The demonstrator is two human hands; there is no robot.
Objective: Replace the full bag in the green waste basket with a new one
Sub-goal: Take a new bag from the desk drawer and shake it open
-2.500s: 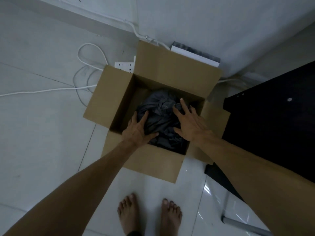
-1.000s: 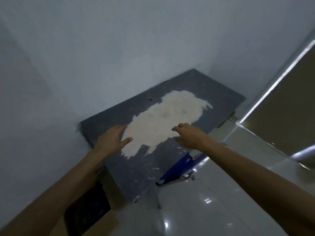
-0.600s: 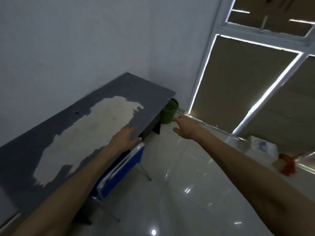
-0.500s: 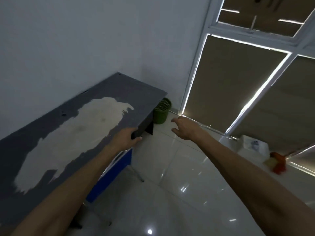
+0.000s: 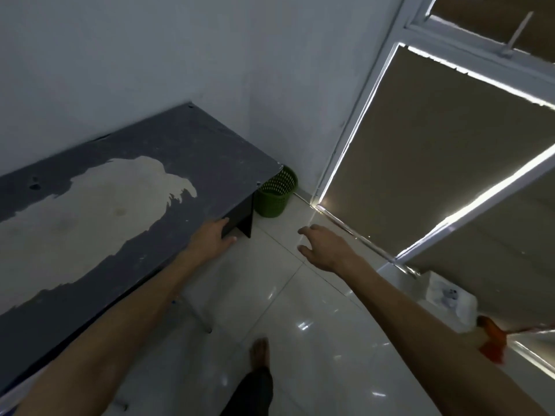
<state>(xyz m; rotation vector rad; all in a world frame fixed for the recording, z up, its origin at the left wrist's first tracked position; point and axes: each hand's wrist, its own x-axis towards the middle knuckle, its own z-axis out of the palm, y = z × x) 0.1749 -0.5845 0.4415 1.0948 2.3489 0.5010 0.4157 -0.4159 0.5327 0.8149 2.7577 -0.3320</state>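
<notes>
A dim corner of white wall, covered window and glossy tiled floor: the green waste basket stands past the end of a dark, paint-worn worktop, well ahead of the person. Left hand and right hand reach forward, fingers spread and empty; no new bag in sight, so relining looks not yet begun

Green basket beside desk; both hands empty

left hand: my fingers loosely spread, holding nothing | right hand: palm down, fingers curled, empty | both forearms extended forward
</notes>
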